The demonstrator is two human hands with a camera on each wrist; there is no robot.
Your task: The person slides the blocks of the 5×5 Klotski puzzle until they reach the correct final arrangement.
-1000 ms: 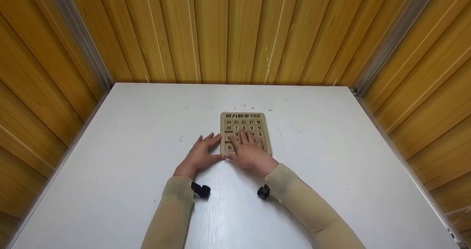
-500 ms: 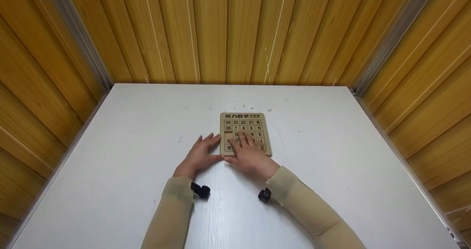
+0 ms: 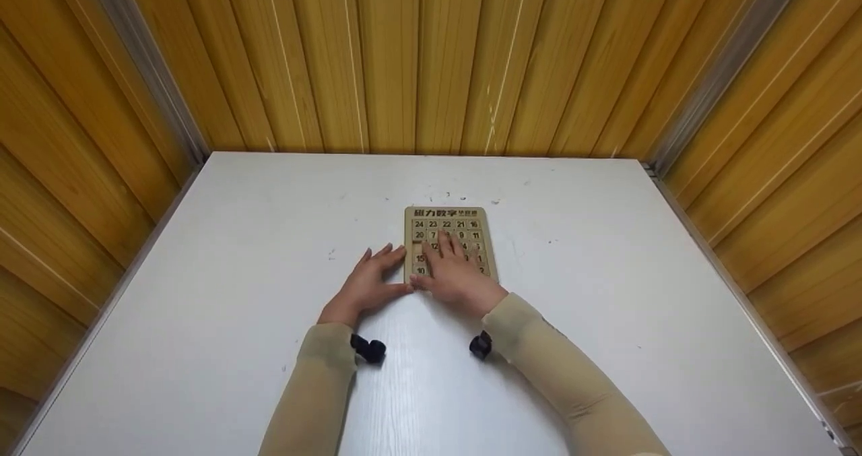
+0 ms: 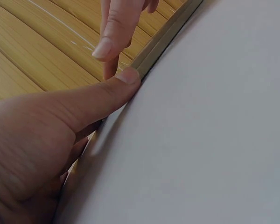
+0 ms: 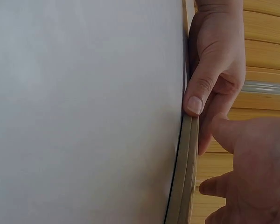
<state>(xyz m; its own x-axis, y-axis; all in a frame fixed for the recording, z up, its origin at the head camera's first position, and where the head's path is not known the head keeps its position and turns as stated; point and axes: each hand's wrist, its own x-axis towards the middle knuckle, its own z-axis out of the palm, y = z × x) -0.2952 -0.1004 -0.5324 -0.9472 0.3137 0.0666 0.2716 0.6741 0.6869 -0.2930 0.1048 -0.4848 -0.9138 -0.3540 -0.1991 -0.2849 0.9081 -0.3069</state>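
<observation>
A wooden number sliding puzzle (image 3: pixel 446 217) lies flat on the table, its numbered tiles partly hidden under my right hand (image 3: pixel 459 277). That hand's fingers are spread over the tiles, fingertips down on the middle rows. A bare slot shows in the left column, with tile 15 (image 3: pixel 420 258) just below it. My left hand (image 3: pixel 362 286) braces the near left corner: fingers against the left side, thumb at the front edge. In the left wrist view the left thumb (image 4: pixel 102 95) presses the puzzle's edge (image 4: pixel 161 46). The right wrist view shows my right hand (image 5: pixel 263 163) above the edge.
The white table (image 3: pixel 269 207) surrounds the puzzle, with small dark marks behind it. Yellow wood-look panels (image 3: pixel 384 58) stand at the back and both sides. Black wrist cameras (image 3: pixel 369 349) hang near the cuffs of the tan sleeves (image 3: pixel 310 388).
Tile 15 has slid down the left column toward me, leaving the slot above it bare. My right hand has shifted slightly over the tiles; the left hand stays at the corner.
</observation>
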